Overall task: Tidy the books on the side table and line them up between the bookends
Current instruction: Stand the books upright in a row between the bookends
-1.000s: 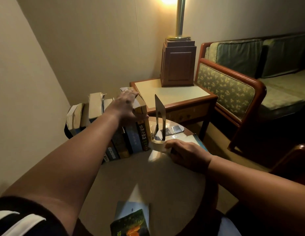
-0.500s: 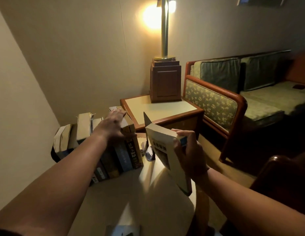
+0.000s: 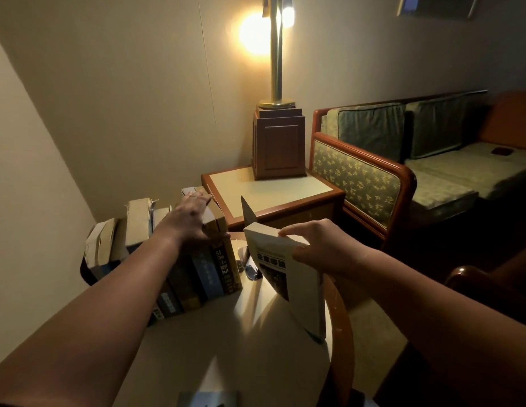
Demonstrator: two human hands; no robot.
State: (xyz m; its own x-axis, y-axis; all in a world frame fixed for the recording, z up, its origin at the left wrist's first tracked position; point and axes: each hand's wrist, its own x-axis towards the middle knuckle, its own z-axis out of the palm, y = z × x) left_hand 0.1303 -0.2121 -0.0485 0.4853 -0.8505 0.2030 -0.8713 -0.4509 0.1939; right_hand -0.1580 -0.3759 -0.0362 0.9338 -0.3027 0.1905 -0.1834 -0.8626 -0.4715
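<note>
Since 1 second ago the left grip has stayed spread flat on the tops of the row of books, fingers fairly straight and closed round nothing. Meanwhile the right grip has raised a pale book off the table and now clasps its upper edge, holding it tilted with its lower corner near the table's rim. Left of the left grip the row stands, though ragged in height; whether a bookend closes that end I cannot tell. Between the 2 grips stands 1 metal bookend, apart from the last spine, its foot partly behind the pale book. By my reading the row is mostly built: this book has yet to go into that gap, and the bookend has yet to be pushed tight. A flat thing at the near edge, perhaps another book, waits. Beyond the right grip are a square table with a lamp and a sofa, both out of the way.
</note>
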